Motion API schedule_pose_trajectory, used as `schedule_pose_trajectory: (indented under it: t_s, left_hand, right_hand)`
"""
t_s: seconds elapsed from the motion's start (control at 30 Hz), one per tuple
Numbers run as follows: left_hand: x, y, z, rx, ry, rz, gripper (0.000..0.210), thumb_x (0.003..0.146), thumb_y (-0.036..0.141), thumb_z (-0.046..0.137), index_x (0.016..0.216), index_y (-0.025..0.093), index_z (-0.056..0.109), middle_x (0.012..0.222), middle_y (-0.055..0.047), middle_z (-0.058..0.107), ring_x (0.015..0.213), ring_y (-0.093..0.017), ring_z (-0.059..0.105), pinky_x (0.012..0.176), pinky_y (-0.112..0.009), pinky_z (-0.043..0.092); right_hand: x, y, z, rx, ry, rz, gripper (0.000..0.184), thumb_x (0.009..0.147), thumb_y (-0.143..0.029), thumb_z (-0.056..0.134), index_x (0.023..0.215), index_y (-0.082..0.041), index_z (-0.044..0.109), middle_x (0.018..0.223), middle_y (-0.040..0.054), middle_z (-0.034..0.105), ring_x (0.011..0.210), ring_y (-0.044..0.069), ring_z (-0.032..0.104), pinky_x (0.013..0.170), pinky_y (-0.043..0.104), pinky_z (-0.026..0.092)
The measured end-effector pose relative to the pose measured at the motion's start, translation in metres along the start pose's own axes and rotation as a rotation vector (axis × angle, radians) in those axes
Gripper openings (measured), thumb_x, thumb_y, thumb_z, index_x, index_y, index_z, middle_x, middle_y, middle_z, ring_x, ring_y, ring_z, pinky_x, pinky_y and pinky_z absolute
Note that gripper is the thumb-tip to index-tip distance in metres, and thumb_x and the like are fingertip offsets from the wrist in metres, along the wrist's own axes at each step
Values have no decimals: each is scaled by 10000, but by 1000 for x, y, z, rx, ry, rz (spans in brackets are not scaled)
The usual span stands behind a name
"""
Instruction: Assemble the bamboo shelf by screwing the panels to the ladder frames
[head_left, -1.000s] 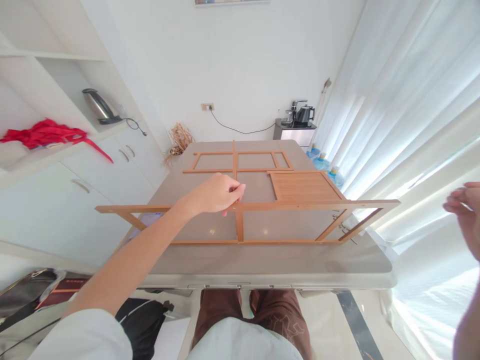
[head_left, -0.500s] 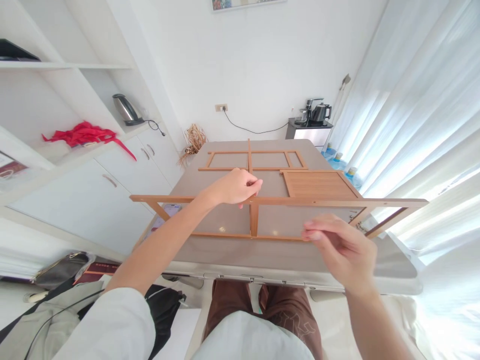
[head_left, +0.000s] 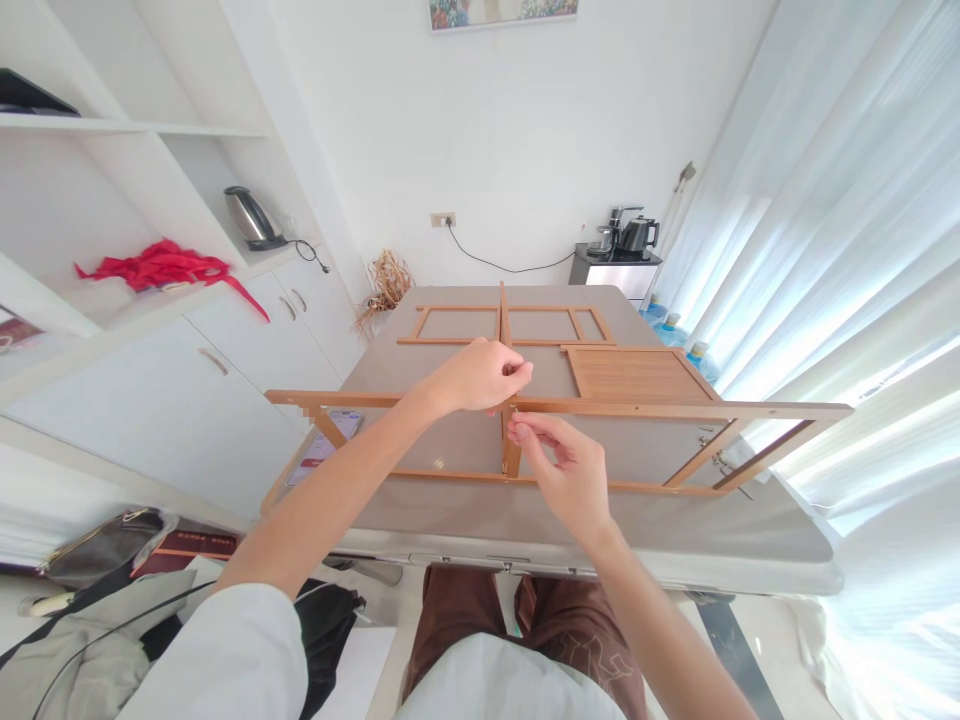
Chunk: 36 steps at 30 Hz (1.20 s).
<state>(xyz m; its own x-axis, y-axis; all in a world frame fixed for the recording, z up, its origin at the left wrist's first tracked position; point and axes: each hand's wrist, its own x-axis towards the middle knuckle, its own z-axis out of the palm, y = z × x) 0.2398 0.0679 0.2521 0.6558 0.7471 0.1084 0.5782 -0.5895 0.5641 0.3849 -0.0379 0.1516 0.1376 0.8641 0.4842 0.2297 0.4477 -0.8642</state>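
A long wooden frame stands on edge across the near part of the grey table. My left hand is closed around a wooden slat where it meets the frame's top rail near the middle. Close beside it, my right hand pinches at the same joint, fingertips almost touching the rail. Whatever sits between those fingertips is too small to make out. Behind the rail lie a flat wooden frame and a slatted wooden panel.
Small metal hardware lies at the table's right side. A phone with a lit screen is at the left. White cabinets flank the left side, curtains the right. A kettle stand is behind the table.
My right hand has moved left and inward from over the frame's right part to the middle joint. My left hand keeps its hold there.
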Motion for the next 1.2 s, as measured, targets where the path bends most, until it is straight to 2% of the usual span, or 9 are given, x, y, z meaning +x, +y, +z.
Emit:
schedule_pose_trajectory:
  t_s: [0.27,0.53,0.67,0.87,1.03,1.2]
  left_hand:
    - [3,-5,1,-3,5,-1,462,1005,418,405,613,217,545,431,30,530,428,-140,501,550,-293,377]
    - [1,-4,1,5,35,-48,605,1062,536,291,674,220,629,495,7,569,522,-171,545,627,-301,397]
    - [0,-2,1,1,42,-48,605,1070,540,285,686,225,631,515,13,575,530,-170,542,661,-305,403]
    - [-2,-1,1,-2,53,-44,598,1072,539,298,672,221,609,546,10,591,560,-172,541,688,-306,398]
    - [-3,0,1,-2,51,-52,602,1075,530,290,668,221,607,572,3,626,574,-177,556,676,-309,392]
    - [-3,0,1,13,64,-38,605,1077,523,291,649,223,595,536,9,580,556,-175,523,672,-310,380]
  right_hand:
    - [6,3,6,-49,1,-58,139,983,-291,652,1074,-267,753,1020,22,799,910,173,776,872,299,620]
    - [3,4,14,-144,94,-129,98,979,-239,660,1061,-263,708,948,-31,801,860,116,769,819,214,587]
    - [1,2,14,-240,143,-172,92,980,-232,657,1048,-267,707,924,-48,793,843,99,763,804,189,568]
    - [3,0,18,-327,215,-175,42,966,-278,683,995,-256,662,791,-81,763,625,72,715,627,163,533]
    - [5,-2,19,-338,216,-135,171,955,-301,699,1097,-272,609,741,-109,748,586,65,706,565,146,521]
    - [5,-2,13,-357,157,-114,177,971,-303,670,1137,-286,610,735,-111,746,601,67,709,581,148,527]
